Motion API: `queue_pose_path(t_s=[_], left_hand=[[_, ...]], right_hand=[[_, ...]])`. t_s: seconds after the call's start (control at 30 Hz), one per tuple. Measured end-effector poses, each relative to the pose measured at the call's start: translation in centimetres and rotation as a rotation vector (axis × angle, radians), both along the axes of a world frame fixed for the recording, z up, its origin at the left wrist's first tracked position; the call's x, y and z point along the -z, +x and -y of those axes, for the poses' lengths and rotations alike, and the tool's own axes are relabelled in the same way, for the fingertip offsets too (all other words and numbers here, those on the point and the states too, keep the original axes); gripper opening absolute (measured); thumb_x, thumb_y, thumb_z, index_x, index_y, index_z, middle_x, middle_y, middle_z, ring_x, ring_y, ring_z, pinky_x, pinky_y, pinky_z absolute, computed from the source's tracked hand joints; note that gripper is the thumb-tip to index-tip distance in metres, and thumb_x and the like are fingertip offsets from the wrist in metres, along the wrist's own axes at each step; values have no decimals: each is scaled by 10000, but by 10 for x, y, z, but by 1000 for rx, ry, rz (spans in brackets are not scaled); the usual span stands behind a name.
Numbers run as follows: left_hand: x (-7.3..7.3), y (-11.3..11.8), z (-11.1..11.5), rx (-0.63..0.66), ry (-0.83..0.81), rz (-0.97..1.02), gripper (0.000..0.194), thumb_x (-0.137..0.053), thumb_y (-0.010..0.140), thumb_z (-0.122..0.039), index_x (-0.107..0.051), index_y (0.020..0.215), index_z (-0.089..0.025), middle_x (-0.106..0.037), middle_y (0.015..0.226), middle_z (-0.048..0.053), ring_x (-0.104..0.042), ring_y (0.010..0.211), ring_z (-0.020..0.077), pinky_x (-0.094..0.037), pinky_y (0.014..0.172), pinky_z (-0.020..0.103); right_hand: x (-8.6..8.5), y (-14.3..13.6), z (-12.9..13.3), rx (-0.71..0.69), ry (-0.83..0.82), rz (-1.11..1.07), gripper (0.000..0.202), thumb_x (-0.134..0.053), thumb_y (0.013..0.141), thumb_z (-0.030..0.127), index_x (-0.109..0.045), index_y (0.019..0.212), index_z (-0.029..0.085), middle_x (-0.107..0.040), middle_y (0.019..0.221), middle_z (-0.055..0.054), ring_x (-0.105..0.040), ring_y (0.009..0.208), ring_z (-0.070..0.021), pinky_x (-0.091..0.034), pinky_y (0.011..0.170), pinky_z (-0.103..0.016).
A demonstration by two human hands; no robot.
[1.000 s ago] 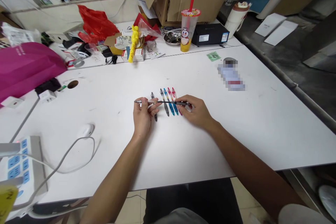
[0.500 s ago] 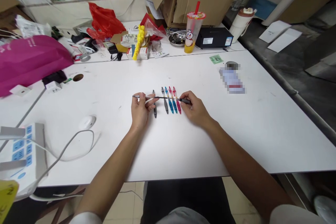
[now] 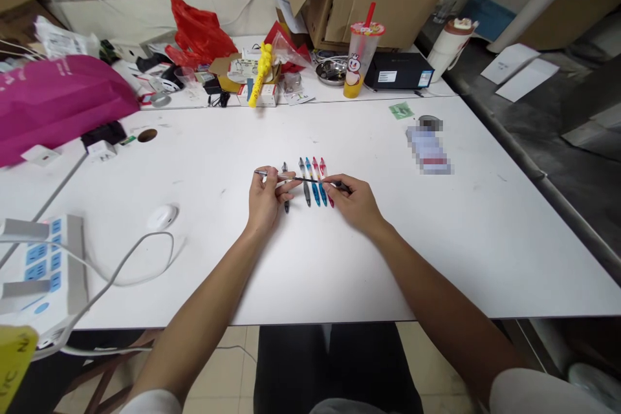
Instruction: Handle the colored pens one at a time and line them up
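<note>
My left hand (image 3: 263, 200) is closed on the clear barrel (image 3: 262, 173) of a taken-apart pen, its other fingers partly spread. A thin dark refill (image 3: 306, 179) runs from this barrel towards my right hand (image 3: 356, 202). My right hand pinches the pen's dark grip piece (image 3: 343, 187); whether the refill's end sits inside it I cannot tell. Under and between the hands lie a black pen (image 3: 286, 206), a grey pen (image 3: 306, 194), a blue pen (image 3: 315, 193), a pen with pink top and blue grip (image 3: 323, 195) and a partly hidden red pen (image 3: 323, 165).
A white earbud case (image 3: 162, 217) and a power strip (image 3: 72, 265) with a cable are at left. Along the back stand a drink cup (image 3: 356, 68), a black box (image 3: 398, 71) and a yellow stick (image 3: 262, 74). A blurred flat item (image 3: 429, 150) lies right.
My hands have come closer together, the left moving slightly right, so less of the refill shows between them. My right hand now covers more of the red pen. The view has shifted slightly.
</note>
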State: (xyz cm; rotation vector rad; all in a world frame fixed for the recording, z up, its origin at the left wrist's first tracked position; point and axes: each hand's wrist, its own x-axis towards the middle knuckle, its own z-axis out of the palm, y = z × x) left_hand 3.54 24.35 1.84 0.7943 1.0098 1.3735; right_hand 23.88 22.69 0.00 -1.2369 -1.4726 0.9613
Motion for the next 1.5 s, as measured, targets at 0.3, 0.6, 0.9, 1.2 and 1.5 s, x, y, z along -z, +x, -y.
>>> queue_pose_path(t_s=[0.3,0.6,0.9,1.2,1.5], left_hand=[[-2,-1,2,5,-3,-9,382,-722,891,-525,-509,997,-226,-773,984,63,-785,833,177,-535,521,170],[-6,-13,-2,-125,-4,15,304,-664,949,-477,-534,965,-203,-776,1033,101,-776,902,185,-560,567,190],[3,5,5,38,14,30,386,-714,900,-524,-513,1012,-214,-782,1014,101,-783,889,208,-592,610,226],[0,5,4,45,4,84,367,-683,924,-527,-472,1001,-237,-780,1000,83,-785,869,199,-596,620,229],[0,7,6,40,-1,89,320,-655,955,-486,-464,991,-231,-781,1001,82,-786,836,182,-576,590,203]], right_hand=[[-9,-2,-2,40,-13,-27,332,-723,855,521,-784,907,199,-609,651,-3,-506,594,-143,-414,552,-296],[-11,9,-5,62,-17,28,394,-714,838,565,-786,883,181,-644,708,-20,-518,659,-151,-414,610,-299],[-8,3,-2,7,-38,26,372,-753,811,549,-802,902,192,-650,690,-20,-513,622,-148,-409,585,-304],[-17,0,3,-20,29,-11,411,-579,959,539,-785,1084,206,-732,871,-49,-645,795,-182,-511,734,-339],[-8,4,0,-52,7,45,315,-742,839,426,-819,1047,202,-789,966,-79,-689,810,-207,-566,765,-376]])
